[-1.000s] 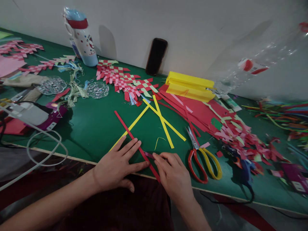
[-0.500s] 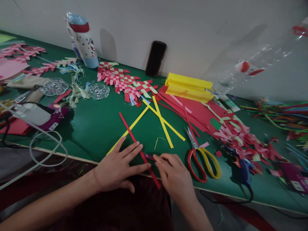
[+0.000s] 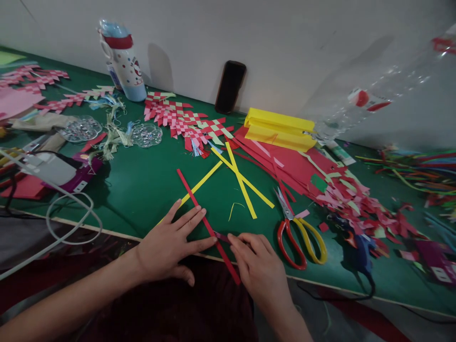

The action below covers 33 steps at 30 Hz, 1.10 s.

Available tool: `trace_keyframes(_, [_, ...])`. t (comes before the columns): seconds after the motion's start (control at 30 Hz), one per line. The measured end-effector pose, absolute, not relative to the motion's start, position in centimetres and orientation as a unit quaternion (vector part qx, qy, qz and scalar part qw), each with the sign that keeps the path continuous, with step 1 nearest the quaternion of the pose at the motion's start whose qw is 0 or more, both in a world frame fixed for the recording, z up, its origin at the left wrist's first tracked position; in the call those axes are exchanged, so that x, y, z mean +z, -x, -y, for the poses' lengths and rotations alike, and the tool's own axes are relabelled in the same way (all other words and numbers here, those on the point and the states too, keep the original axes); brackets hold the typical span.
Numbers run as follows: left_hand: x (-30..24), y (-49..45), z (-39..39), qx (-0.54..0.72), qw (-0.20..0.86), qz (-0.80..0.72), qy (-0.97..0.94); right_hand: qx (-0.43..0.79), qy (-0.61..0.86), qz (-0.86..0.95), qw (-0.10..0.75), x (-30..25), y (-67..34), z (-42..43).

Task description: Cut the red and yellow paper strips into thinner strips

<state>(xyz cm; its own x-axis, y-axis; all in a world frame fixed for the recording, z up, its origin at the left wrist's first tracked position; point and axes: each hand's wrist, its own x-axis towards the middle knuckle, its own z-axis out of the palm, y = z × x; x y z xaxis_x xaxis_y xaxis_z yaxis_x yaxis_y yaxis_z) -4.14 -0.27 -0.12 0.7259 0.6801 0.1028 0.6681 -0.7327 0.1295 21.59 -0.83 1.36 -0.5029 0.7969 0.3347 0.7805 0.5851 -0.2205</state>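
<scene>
A narrow red paper strip (image 3: 190, 193) lies slantwise at the table's front edge, its near end sticking out past it. My left hand (image 3: 174, 244) rests flat with fingers spread, fingertips touching the strip. From the right, my right hand (image 3: 258, 261) pinches a thin purple piece (image 3: 221, 236), whose tip meets the red strip; its exact kind is too small to make out. Under the red strip runs a yellow paper strip (image 3: 204, 179), partly hidden by my left hand. Two more yellow strips (image 3: 239, 175) cross each other farther back.
Red-and-yellow-handled scissors (image 3: 294, 228) lie to the right, beside red sheets (image 3: 270, 156) and paper scraps (image 3: 349, 197). Woven paper pieces (image 3: 178, 118), a water bottle (image 3: 124, 61), a phone (image 3: 230, 87) and a folded yellow sheet (image 3: 280, 128) line the wall. A blue glue gun (image 3: 363, 254) sits far right.
My left hand has slid slightly left and toward me along the red strip. The red strip has shifted slightly toward me. The purple piece still meets it.
</scene>
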Motion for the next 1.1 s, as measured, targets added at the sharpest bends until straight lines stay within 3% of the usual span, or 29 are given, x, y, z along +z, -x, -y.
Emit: trace_keyframes(1.1, [-0.3,4.1,0.2,0.090,0.032,-0.360,-0.928,0.022,0.456,0.868,0.194,1.2,-20.5,-0.4])
